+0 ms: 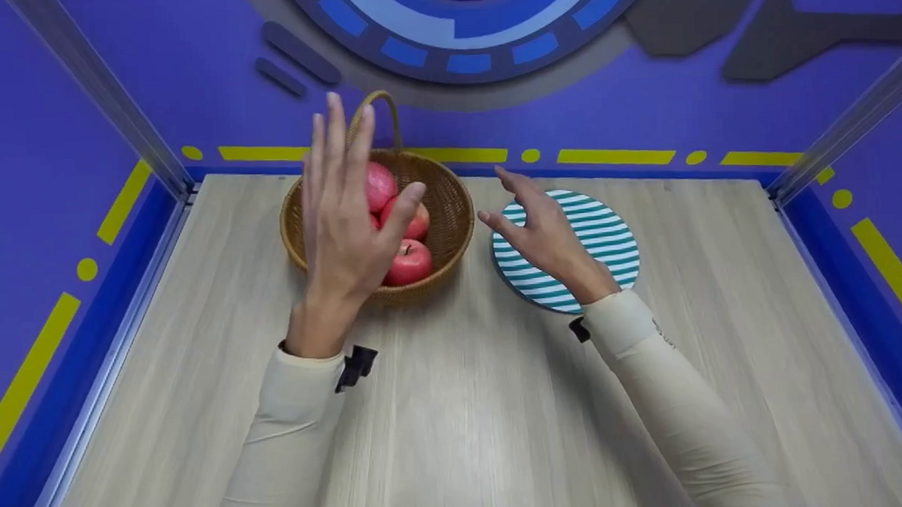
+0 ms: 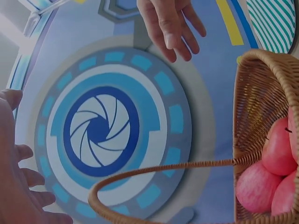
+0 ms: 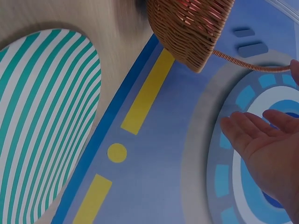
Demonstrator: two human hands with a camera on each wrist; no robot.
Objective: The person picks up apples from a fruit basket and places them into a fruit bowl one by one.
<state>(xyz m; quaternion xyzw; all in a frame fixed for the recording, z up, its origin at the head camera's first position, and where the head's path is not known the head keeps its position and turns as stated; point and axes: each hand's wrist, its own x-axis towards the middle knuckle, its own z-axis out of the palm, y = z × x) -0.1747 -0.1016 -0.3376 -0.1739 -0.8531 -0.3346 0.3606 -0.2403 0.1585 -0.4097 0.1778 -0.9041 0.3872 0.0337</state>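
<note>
A round wicker basket (image 1: 453, 201) with an arched handle (image 1: 385, 98) holds several red apples (image 1: 408, 262). My left hand (image 1: 341, 227) is raised in front of the basket, fingers straight up and thumb spread out, overlapping its left half and part of the apples. To the right lies a flat round disc (image 1: 600, 233) with green and white stripes. Over its left part hovers my right hand (image 1: 548, 235), thumb and fingers apart, nothing between them. In the left wrist view the apples (image 2: 259, 186) sit inside the basket (image 2: 252, 98), whose handle loops toward the left hand.
The pale wood-grain table (image 1: 442, 419) extends in front of the basket and disc. Behind them rises a blue panel (image 1: 566, 122) with yellow dashes. Side panels with metal posts (image 1: 108, 93) stand left and right.
</note>
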